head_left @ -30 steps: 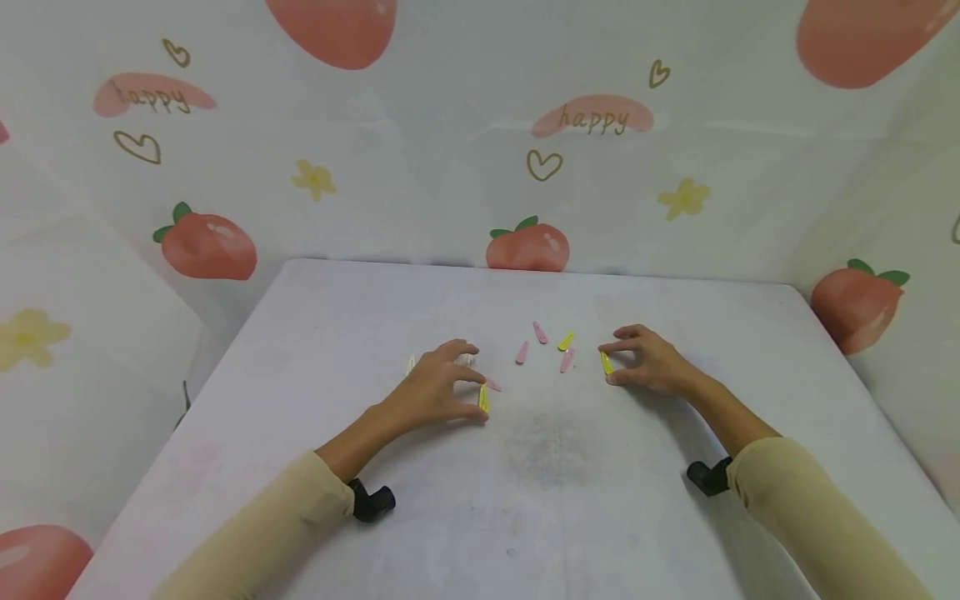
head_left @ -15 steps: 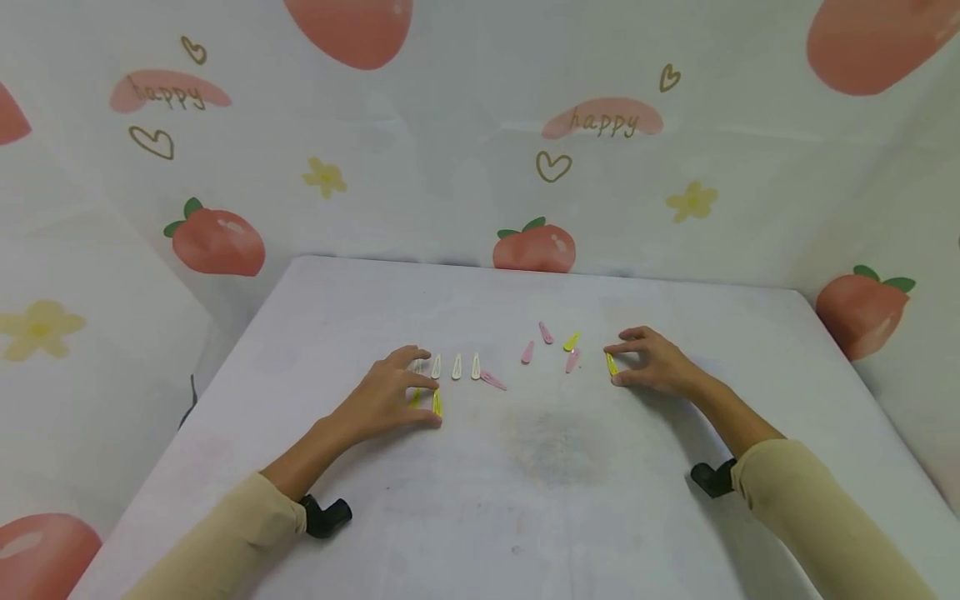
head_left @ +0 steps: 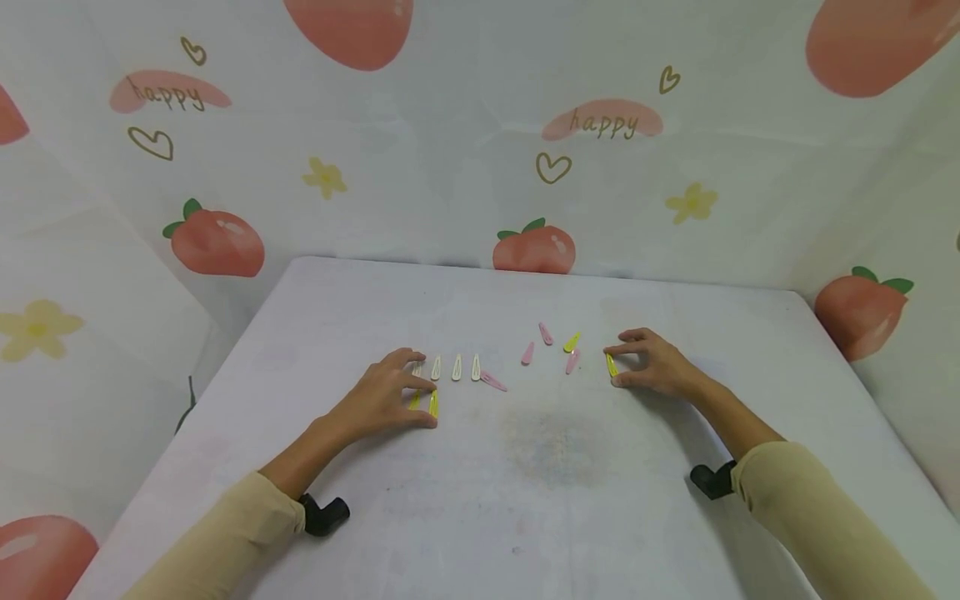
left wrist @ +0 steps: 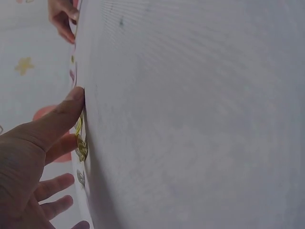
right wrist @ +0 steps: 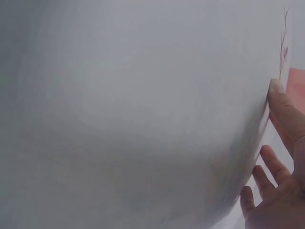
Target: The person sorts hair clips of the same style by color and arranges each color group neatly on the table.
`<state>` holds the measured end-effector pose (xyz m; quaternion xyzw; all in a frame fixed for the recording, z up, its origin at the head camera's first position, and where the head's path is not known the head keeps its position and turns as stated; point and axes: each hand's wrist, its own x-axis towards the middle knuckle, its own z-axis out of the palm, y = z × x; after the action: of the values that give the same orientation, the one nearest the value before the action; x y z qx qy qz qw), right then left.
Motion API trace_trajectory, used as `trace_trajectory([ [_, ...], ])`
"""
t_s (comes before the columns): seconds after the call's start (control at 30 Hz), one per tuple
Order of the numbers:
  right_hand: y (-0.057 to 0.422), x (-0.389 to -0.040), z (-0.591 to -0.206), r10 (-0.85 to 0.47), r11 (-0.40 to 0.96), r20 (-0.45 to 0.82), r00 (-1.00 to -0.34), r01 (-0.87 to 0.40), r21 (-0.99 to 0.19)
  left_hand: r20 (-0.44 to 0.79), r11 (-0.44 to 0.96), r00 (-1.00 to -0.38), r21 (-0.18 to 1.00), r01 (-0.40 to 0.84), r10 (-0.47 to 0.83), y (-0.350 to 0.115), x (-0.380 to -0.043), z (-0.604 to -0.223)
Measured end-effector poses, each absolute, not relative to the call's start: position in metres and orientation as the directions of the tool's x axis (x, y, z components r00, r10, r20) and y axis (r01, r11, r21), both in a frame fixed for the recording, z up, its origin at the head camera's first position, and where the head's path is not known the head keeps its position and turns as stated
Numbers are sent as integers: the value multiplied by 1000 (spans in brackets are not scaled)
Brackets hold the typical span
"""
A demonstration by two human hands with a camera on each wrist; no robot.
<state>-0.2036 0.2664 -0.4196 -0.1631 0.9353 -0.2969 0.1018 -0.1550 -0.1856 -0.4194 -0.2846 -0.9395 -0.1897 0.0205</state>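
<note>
My left hand pinches a yellow snap hair clip lengthwise between thumb and finger, low at the table, just right of a second yellow clip. Behind them runs a row of white hair clips, the leftmost partly covered by my fingers. In the left wrist view, yellow clips overlap beside the thumb. On the right, my right hand holds another yellow hair clip by its two ends, thumb near and finger far. That clip is hidden in the right wrist view, where the thumb shows.
A pink clip lies slanted at the right end of the white row. Between the hands are several more pink clips and a loose yellow clip. The white table meets a peach-printed curtain behind.
My left hand has moved left with its yellow clip, from beside the slanted pink clip to beside the second yellow one, uncovering the white row. The right hand has stayed put.
</note>
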Motion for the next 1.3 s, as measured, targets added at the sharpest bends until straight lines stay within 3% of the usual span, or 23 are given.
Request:
trace_trajectory([
  [0.87,268,-205,-423,-378,769,-65,-923,-274,-577,112,762,-821,320,563,560,-179,-155,-407],
  [1.3,270,-205,-423,-386,766,-60,-921,-284,-577,113,681,-798,461,569,592,-124,-189,-398],
])
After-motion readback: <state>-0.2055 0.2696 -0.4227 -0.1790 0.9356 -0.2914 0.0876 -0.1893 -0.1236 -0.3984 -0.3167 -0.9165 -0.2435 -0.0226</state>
